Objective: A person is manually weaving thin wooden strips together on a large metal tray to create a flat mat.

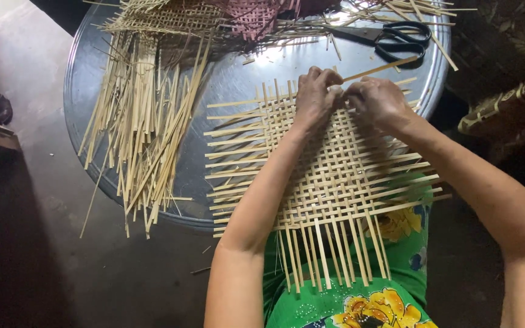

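Woven bamboo mat [329, 170], pale strips crossed in an open lattice, lying half on the round metal counter [86, 79] and half over a lap in green flowered cloth [360, 304], loose ends sticking out on every side. Left hand [316, 91] and right hand [377, 100] side by side at the mat's far edge, knuckles up, both curled shut, pinching a single long strip [381, 68] that slants up and away toward the scissors. Step in hand, by the look of it: threading that strip across the far row, over and under the uprights. Next move probably calls for a steady push or pull along the row while keeping neighbouring strips flat and evenly spaced, then pressing the new strip snug against the row before it.

Elsewhere on the counter: a big heap of loose bamboo strips [141, 121] to the left, well apart from the hands; black-handled scissors [396, 36] near the far rim; a pinkish woven piece [256, 15] and another pale woven piece [165, 15] at the top, both cut off by the frame.

Fingertips tucked under and hidden, so exact grip hard to tell. Right of the counter dark, with patterned fabric [505, 103] barely readable. Floor at left dim, small objects there unclear
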